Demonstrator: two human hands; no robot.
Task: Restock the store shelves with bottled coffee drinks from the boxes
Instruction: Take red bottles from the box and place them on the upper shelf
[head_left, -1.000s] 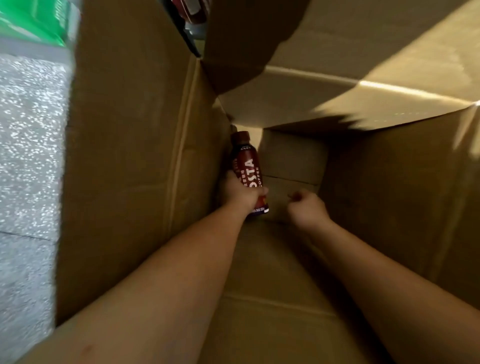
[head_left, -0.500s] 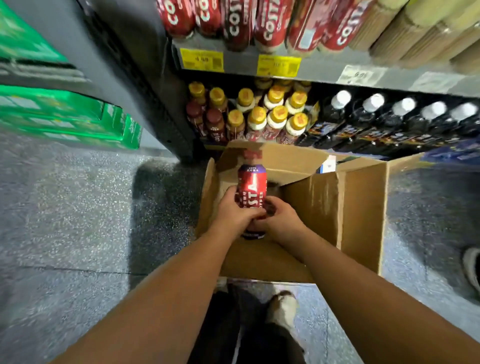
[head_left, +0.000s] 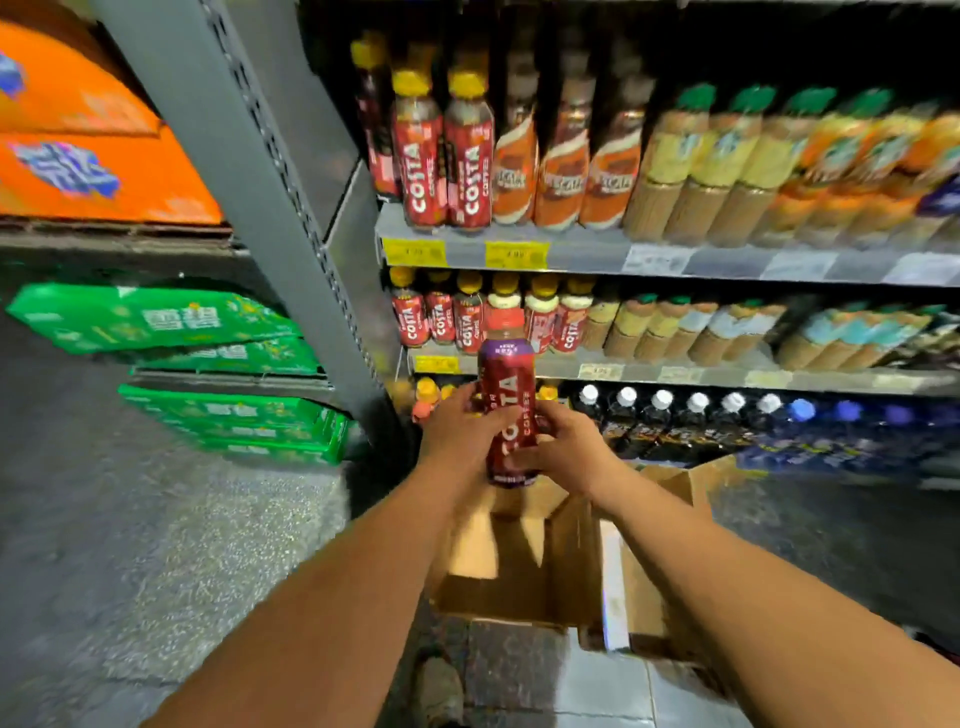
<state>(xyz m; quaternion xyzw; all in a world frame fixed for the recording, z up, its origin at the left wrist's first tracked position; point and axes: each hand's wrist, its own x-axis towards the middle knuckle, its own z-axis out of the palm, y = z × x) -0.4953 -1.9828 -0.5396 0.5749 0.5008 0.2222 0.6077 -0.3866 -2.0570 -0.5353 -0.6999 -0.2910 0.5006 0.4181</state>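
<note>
Red, with a purple band at its shoulder, the bottle stands upright in mid-frame, clear above the open box on the floor. The left hand wraps its fingers round the bottle's left side. The right hand curls round its lower right, so both grip it.

The step in hand looks to be the carry from box to shelf: the bottle is out but not yet placed. Just behind its cap, the middle shelf carries a row of Costa bottles with yellow caps. A like pair stands on the upper shelf, above centre.

Blur softens the labels, so the matching row is hard to tell; perhaps it is the middle one. The next move calls for finding a gap in the right row, freeing one hand, and sliding the bottle in upright without knocking its neighbours.
</note>
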